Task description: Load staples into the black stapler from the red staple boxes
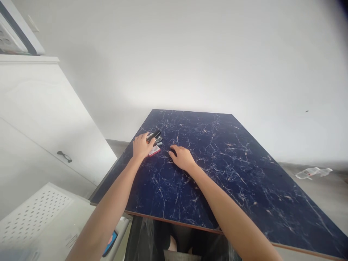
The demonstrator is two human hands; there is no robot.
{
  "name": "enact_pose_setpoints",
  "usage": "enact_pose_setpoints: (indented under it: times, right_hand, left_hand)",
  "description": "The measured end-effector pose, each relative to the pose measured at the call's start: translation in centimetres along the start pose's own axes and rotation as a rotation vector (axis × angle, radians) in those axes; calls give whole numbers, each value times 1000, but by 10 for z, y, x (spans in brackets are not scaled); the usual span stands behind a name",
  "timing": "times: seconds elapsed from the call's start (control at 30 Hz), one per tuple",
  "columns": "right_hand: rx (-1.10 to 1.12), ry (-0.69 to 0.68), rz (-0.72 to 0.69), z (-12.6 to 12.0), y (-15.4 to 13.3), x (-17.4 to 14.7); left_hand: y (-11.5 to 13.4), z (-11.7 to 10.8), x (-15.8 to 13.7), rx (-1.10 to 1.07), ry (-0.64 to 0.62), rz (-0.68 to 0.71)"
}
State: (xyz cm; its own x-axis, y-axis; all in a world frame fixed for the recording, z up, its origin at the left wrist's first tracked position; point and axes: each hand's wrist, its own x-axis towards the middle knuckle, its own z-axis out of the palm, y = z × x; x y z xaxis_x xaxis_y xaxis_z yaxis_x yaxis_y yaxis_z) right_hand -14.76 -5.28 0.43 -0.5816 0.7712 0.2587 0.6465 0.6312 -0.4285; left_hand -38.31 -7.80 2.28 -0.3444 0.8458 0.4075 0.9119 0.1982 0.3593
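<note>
On the left part of the dark blue marbled table (217, 174), my left hand (141, 146) is closed around a small bundle of flat black items (154, 136). Their exact kind is too small to make out, and my fingers cover their left side. Just below, by my left thumb, lies a small flat red-and-white box (154, 150). My right hand (182, 158) rests on the tabletop to the right of these things. Its fingers are loosely bent, with a gap between thumb and forefinger and nothing seen in it.
A white cabinet (49, 119) with a dark handle (64, 156) stands to the left. Beside the table's near left corner is a white perforated panel (35, 214). Clear plastic (312, 173) lies on the floor at the right. A white wall (190, 54) rises behind the table.
</note>
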Motion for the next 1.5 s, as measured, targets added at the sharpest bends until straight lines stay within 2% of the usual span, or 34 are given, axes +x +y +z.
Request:
enact_pose_setpoints:
  times: [0.13, 0.2, 0.33, 0.4, 0.47, 0.53, 0.63, 0.73, 0.97, 1.07, 1.13, 1.17, 1.27, 1.3, 1.33, 1.37, 1.43, 1.5]
  right_hand:
    - [64, -27, -67, -17, 12, -9]
    - [70, -35, -73, -32, 27, -21]
    - [64, 14, 67, -64, 65, -55]
    - [81, 74, 146, -77, 80, -71]
    - [104, 117, 173, -84, 88, -82]
    - [107, 79, 124, -85, 89, -86]
    - [48, -85, 46, -79, 82, -85]
    - [-9, -178, 69, -75, 77, -83]
    - [23, -190, 53, -80, 80, -84]
    - [33, -204, 61, -81, 80, -84]
    - [63, -212, 91, -84, 81, -84]
    - [82, -211, 107, -85, 82, -85]
    - [127, -201, 117, -88, 86, -86]
    - [131, -200, 110, -88, 87, -86]
    - [131, -200, 105, -88, 89, -86]
    - [128, -197, 101, -87, 90, -86]
    - [122, -185, 99, -85, 91, -85]
    - [121, -170, 97, -83, 91, -84]
  left_hand:
    - [21, -20, -17, -50, 117, 109]
    - [41, -22, -25, -118, 105, 231]
    - [98, 0, -41, -205, -153, 487]
    - [125, 18, -50, -223, -288, 541]
    - [142, 34, -59, -251, -373, 578]
    - [145, 44, -67, -265, -422, 637]
    - [135, 50, -74, -251, -556, 733]
    - [124, 50, -75, -236, -652, 747]
    - [131, 54, -83, -243, -648, 721]
    - [132, 44, -71, -273, -617, 744]
    - [118, 28, -49, -315, -487, 676]
    - [104, 19, -34, -334, -371, 554]
    - [46, -6, 6, -294, 164, -186]
    - [26, -10, 14, -267, 216, -366]
    - [9, -11, 20, -267, 171, -453]
    - [-4, -10, 23, -273, 130, -465]
    - [-16, -3, 23, -327, -29, -337]
    - [-11, 7, 20, -372, -137, -182]
